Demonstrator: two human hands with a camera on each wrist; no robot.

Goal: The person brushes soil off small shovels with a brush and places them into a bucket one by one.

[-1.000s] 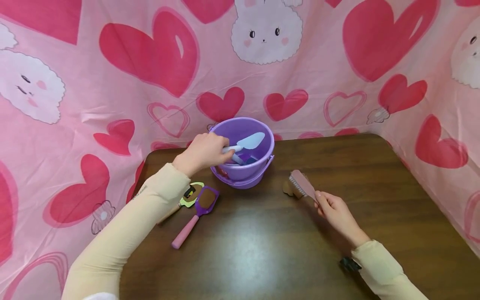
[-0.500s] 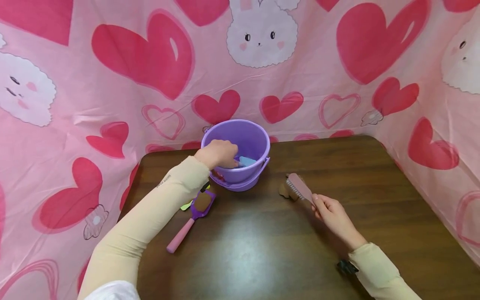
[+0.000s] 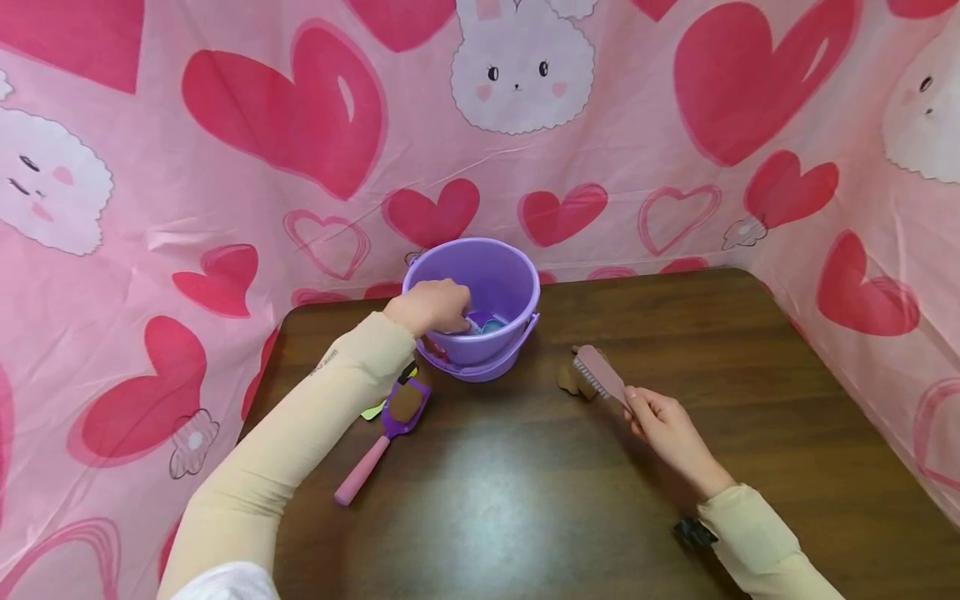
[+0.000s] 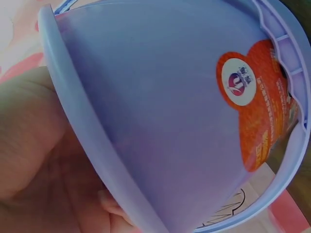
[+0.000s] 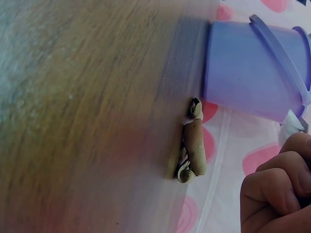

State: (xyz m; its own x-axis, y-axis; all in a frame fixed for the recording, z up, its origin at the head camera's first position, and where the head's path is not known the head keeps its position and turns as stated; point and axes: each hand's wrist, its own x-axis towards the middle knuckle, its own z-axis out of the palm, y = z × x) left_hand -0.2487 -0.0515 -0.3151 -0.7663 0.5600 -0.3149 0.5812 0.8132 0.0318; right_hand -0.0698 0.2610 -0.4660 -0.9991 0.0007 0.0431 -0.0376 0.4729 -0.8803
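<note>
Your left hand (image 3: pixel 433 305) is reaching over the near left rim of the purple bucket (image 3: pixel 491 277), and its fingertips are dipping inside. You are hiding most of those fingers behind the rim, so I cannot tell whether they are gripping anything. Beside them, a light blue piece (image 3: pixel 491 326) is lying low in the bucket, which is standing upright toward the back of the table (image 3: pixel 480 533). In the left wrist view, an orange sticker (image 4: pixel 262 109) is showing on the bucket's outer wall.

Your right hand (image 3: pixel 670 433) is gripping the pink brush (image 3: pixel 600 371) by its handle, with the fingers curling round it and the thumb lying along it. The brush is slanting up and away from you, its pale bristles facing left, just beside some brown curled pieces (image 3: pixel 573 380). These are lying on the table to the right of the bucket.

Nearer your left arm, a purple shovel (image 3: pixel 389 429) with a pink handle is lying flat. Your cream sleeve (image 3: pixel 352 371) is partly covering a green shovel (image 3: pixel 372 412) just beside it.
</note>
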